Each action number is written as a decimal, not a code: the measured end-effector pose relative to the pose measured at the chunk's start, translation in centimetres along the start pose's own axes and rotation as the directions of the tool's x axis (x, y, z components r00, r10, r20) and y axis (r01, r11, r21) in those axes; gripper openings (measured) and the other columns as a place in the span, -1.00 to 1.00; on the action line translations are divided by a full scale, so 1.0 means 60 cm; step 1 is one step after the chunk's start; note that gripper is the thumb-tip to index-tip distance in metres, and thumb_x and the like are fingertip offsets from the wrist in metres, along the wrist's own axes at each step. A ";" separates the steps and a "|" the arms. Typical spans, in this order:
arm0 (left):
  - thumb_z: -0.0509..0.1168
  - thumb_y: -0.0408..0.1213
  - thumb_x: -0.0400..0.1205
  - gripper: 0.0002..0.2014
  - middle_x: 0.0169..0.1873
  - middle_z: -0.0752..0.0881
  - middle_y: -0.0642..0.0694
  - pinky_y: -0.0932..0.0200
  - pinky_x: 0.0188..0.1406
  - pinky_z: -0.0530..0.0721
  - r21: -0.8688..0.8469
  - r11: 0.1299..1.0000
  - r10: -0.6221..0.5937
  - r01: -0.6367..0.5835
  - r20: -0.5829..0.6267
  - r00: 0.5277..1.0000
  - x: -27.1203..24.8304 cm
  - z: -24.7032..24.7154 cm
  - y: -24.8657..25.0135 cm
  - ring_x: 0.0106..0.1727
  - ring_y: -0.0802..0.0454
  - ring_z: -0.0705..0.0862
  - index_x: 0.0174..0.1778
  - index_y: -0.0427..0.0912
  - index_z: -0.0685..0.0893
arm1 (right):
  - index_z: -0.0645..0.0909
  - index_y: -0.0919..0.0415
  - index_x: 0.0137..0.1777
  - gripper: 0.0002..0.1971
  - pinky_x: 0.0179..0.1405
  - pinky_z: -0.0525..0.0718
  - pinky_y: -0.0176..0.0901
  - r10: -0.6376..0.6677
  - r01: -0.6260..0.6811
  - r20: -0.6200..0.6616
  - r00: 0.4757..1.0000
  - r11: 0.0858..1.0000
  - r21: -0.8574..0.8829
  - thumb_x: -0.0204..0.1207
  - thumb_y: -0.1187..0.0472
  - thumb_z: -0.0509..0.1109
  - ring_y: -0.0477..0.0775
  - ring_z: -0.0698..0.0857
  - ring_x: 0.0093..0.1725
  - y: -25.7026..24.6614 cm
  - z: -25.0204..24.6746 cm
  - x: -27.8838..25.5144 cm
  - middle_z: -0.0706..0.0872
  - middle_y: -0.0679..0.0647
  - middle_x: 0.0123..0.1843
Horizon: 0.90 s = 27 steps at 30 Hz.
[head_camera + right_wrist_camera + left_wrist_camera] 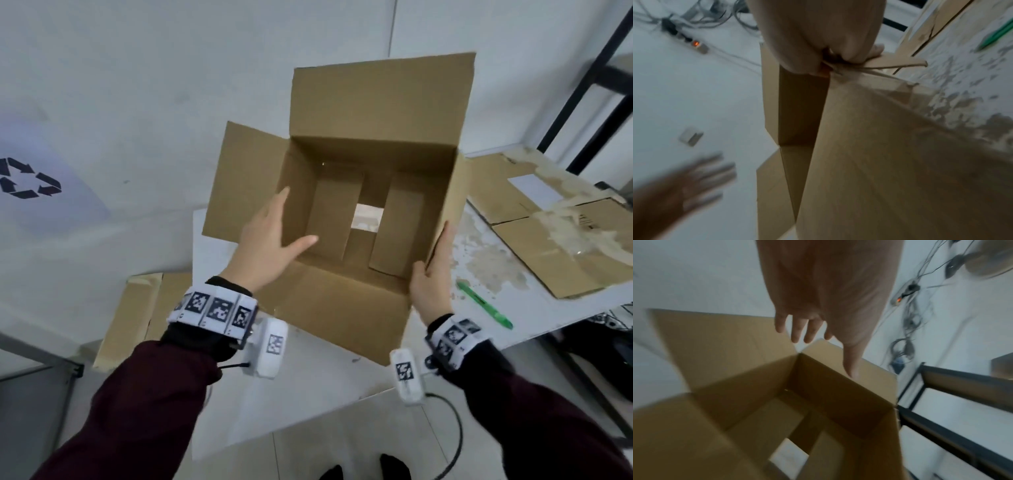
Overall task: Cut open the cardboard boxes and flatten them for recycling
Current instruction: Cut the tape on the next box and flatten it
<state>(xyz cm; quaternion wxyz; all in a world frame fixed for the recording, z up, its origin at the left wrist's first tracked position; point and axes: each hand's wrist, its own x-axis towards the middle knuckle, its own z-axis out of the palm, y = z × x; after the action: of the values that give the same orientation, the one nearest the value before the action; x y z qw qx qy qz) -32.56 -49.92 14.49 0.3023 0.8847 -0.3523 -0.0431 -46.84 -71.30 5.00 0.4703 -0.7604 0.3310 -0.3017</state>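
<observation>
An open brown cardboard box (376, 113) is held up over the white table (308, 387), its top flaps spread out. Through a gap between its bottom flaps the table shows. My right hand (432, 274) grips the box's near right corner, thumb at the rim and fingers along the outer wall; the right wrist view shows that right hand (818, 40) pinching the cardboard box (879, 162). My left hand (270, 240) is spread flat over the left rim and holds nothing. From the left wrist, the left hand (818, 313) hovers above the box (735, 369). Whether it touches the box is unclear.
Flattened cardboard (534, 246) with torn tape lies on the table's right side, and a green pen-shaped tool (484, 305) lies beside my right hand. More flat cardboard (137, 318) leans at lower left. A black shelf frame (599, 85) stands at right. A power strip (694, 43) and cables lie on the floor.
</observation>
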 end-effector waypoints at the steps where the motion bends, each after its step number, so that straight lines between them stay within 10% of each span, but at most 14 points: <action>1: 0.28 0.21 0.55 -0.07 0.68 0.07 -0.03 0.00 0.63 0.09 -0.048 0.996 0.073 -0.075 -0.055 0.996 0.004 0.000 0.030 0.67 0.05 0.07 0.69 -0.04 -0.09 | -0.22 0.05 0.67 -0.15 0.65 -0.21 -0.01 -0.034 0.032 -0.033 0.999 0.998 -0.062 0.49 0.62 0.04 0.05 -0.21 0.68 -0.008 0.015 -0.016 -0.18 -0.05 0.71; 5: 0.36 0.30 0.44 0.15 0.69 -0.18 -0.09 -0.04 0.64 -0.04 -0.263 0.949 0.112 -0.174 -0.234 0.966 0.019 0.013 0.117 0.69 0.06 -0.17 0.67 -0.06 -0.28 | -0.23 0.17 0.67 -0.11 0.55 -0.48 -0.20 -0.186 0.187 0.021 0.982 0.968 -0.166 0.41 0.69 0.01 0.14 -0.37 0.64 0.014 0.069 -0.083 -0.30 0.05 0.69; 9: 0.37 0.40 0.33 0.26 0.66 -0.29 -0.24 -0.30 0.57 -0.13 -0.268 0.962 -0.052 -0.058 -0.385 0.922 0.010 0.045 0.149 0.68 -0.13 -0.26 0.67 -0.12 -0.29 | -0.37 -0.01 0.65 0.00 0.56 -0.18 0.35 -0.407 0.435 0.154 0.900 0.856 -0.278 0.48 0.59 0.22 0.31 -0.32 0.64 0.084 0.096 -0.145 -0.38 -0.05 0.68; 13: 0.39 -0.11 0.52 -0.04 0.67 -0.14 -0.27 -0.39 0.59 -0.04 -0.117 0.993 -0.054 0.006 -0.414 0.909 0.001 0.067 0.116 0.68 -0.25 -0.18 0.69 -0.07 -0.12 | -0.21 0.03 0.68 -0.12 0.57 0.02 0.37 -0.514 0.573 0.270 0.814 0.788 -0.228 0.56 0.30 0.33 0.36 -0.07 0.66 0.114 0.078 -0.197 -0.13 0.10 0.71; 17: 0.25 -0.17 0.60 -0.14 0.67 -0.18 -0.23 -0.43 0.58 -0.10 0.204 0.979 0.030 -0.004 -0.126 0.992 -0.014 0.083 0.060 0.67 -0.25 -0.26 0.68 0.06 -0.19 | 0.21 0.09 0.54 -0.52 0.48 0.35 -0.07 -0.344 0.352 0.131 0.930 0.934 -0.051 0.66 -0.02 0.08 0.06 0.41 0.49 0.092 0.006 -0.187 0.40 0.08 0.49; 21: 0.18 -0.08 0.66 -0.22 0.68 -0.19 -0.18 -0.36 0.60 -0.15 0.282 0.957 0.071 -0.066 -0.005 0.997 -0.020 0.076 0.033 0.67 -0.23 -0.26 0.67 0.11 -0.18 | 0.52 0.09 0.24 -0.75 0.20 0.60 -0.16 -0.030 0.021 0.074 0.997 0.993 0.118 0.74 0.15 0.04 -0.04 0.65 0.13 0.056 -0.043 -0.103 0.68 -0.04 0.10; 24: 0.19 -0.15 0.68 -0.22 0.68 -0.23 -0.12 -0.32 0.62 -0.18 0.287 0.944 0.141 -0.164 0.098 0.985 -0.021 0.062 0.020 0.67 -0.17 -0.30 0.65 0.14 -0.23 | 0.57 0.20 0.28 -0.59 0.19 0.64 0.00 0.238 -0.305 0.279 0.930 0.924 0.229 0.73 0.00 0.00 0.08 0.68 0.13 0.040 -0.048 -0.025 0.72 0.14 0.11; 27: 0.25 -0.18 0.67 -0.19 0.68 -0.23 0.00 -0.26 0.64 -0.17 0.230 0.940 0.221 -0.253 0.157 0.963 -0.027 0.051 0.010 0.67 -0.05 -0.32 0.61 0.23 -0.22 | 0.53 0.27 0.25 -0.49 0.19 0.63 0.01 0.406 -0.589 0.512 0.757 0.763 0.266 0.70 -0.14 -0.01 0.17 0.67 0.15 0.019 -0.025 0.026 0.70 0.18 0.09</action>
<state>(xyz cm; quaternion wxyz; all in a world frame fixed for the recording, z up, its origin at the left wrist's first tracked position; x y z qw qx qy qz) -35.03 -50.76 12.13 0.1688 0.8619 -0.4777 -0.0191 -47.28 -73.70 4.73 0.7437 -0.5712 0.3434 -0.0515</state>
